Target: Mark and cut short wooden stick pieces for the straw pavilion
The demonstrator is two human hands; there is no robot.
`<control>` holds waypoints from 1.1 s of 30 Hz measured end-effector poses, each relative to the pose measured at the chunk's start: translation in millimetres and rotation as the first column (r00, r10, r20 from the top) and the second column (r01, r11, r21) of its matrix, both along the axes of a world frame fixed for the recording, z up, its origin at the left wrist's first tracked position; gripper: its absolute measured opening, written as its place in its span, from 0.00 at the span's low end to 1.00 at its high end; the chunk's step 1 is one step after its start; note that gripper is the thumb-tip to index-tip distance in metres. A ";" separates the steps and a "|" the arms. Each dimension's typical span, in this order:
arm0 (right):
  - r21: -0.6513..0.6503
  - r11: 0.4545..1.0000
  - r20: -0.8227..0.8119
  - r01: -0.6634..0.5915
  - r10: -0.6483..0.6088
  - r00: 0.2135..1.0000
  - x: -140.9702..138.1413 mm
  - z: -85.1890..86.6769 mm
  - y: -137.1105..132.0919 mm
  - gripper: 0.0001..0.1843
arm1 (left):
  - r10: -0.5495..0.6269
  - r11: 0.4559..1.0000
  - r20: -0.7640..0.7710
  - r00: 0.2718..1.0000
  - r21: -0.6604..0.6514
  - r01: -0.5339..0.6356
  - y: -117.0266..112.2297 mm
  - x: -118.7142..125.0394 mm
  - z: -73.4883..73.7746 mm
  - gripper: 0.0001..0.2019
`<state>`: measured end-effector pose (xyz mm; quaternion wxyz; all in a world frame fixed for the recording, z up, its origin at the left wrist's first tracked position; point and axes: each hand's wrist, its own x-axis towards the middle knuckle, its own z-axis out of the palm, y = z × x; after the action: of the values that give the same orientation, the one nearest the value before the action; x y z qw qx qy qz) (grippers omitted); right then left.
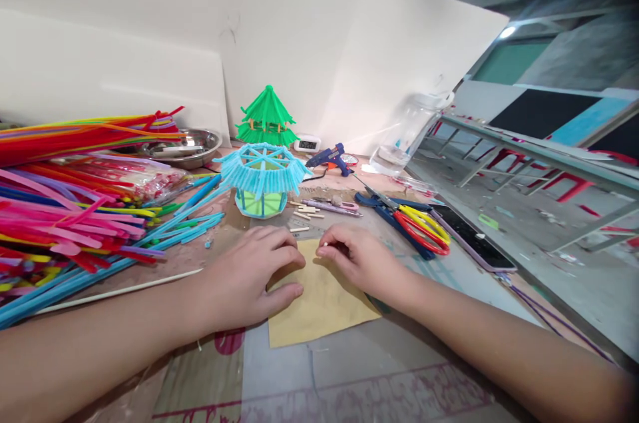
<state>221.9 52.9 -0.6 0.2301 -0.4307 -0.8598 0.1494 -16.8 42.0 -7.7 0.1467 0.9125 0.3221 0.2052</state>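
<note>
1. Pinching a small pale piece (325,244) in the right hand (357,258), over a tan sheet (319,316).
2. Holding nothing visible in the left hand (249,270) opposite, fingers parted.
3. Beyond the grip, blue-roofed model (264,176), seemingly mostly built, roof centre open; nearer, short sticks (308,210), loose, unattached.

Single head view, from above the near side of the counter (187,258), facing forward and down; left hand (254,273) and right hand (364,262) close, mid-frame; white panel (299,30) behind, floor (529,230) off right.
</note>
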 end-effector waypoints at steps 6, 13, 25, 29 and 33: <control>0.056 0.986 0.054 -0.155 0.152 0.987 -3.7 5.0 -6.6 0.07 | -0.032 0.999 -0.024 0.999 0.028 0.032 -0.9 -0.4 1.5 0.14; 0.043 0.993 0.071 -0.109 0.105 0.992 2.6 3.8 2.1 0.06 | -0.019 1.000 -0.042 0.999 0.007 0.019 -0.7 1.3 3.4 0.13; -0.029 0.992 0.050 -0.126 0.127 0.991 -1.3 9.8 -9.6 0.07 | -0.011 1.000 -0.054 0.998 0.011 0.012 -0.2 1.1 2.1 0.13; -0.061 0.980 0.055 -0.189 0.192 0.980 -1.9 9.5 -13.5 0.05 | -0.020 1.000 -0.055 0.998 0.008 0.021 -0.2 1.6 3.2 0.13; -0.021 0.987 0.053 -0.156 0.157 0.986 -5.0 10.7 -20.0 0.07 | -0.008 1.000 -0.055 0.998 0.008 0.009 0.5 1.5 3.8 0.13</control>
<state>216.9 32.9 10.1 0.1906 -0.3675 -0.8956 0.1625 -15.3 42.5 -3.9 0.1349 0.9197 0.3213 0.1808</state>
